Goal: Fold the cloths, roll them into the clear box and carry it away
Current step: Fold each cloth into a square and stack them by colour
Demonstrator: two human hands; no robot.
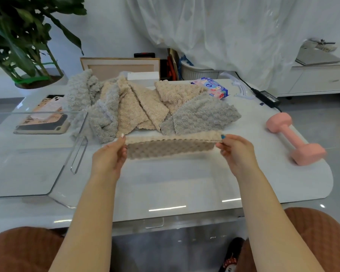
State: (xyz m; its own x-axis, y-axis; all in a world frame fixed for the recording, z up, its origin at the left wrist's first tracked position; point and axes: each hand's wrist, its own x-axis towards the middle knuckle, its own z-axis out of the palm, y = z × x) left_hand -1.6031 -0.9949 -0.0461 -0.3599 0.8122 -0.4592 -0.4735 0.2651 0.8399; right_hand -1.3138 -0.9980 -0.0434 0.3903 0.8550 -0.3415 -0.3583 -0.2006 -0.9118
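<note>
1. A glossy white counter [165, 183] in a bright room, with a sheer curtain [224, 26] hanging behind it.
2. Both hands are up. The left hand [109, 156] pinches one end of a beige cloth [171, 148] and the right hand [236, 152] pinches the other. The cloth is stretched taut between them just above the counter, in front of the pile of cloths [145, 107].
3. Here's the risk: it's a fingertip grip only. If one pinch slips on that plush fabric, the cloth drops and the edges likely go out of line.
4. A crooked fold would probably make a lumpy roll, awkward to seat in the clear box [28, 169] waiting at the left.
5. The pile sits just behind, so laying the cloth down too far forward could drag a grey one along.
6. Watch the right elbow too. A pink dumbbell [294, 138] lies near the counter's right edge and could roll if knocked.
7. Around the scene: two phones [43, 118] lie behind the box, with a wipes pack [212, 88] and a power adapter [267, 96] at the far side. A potted plant [28, 46] stands at the far left.
</note>
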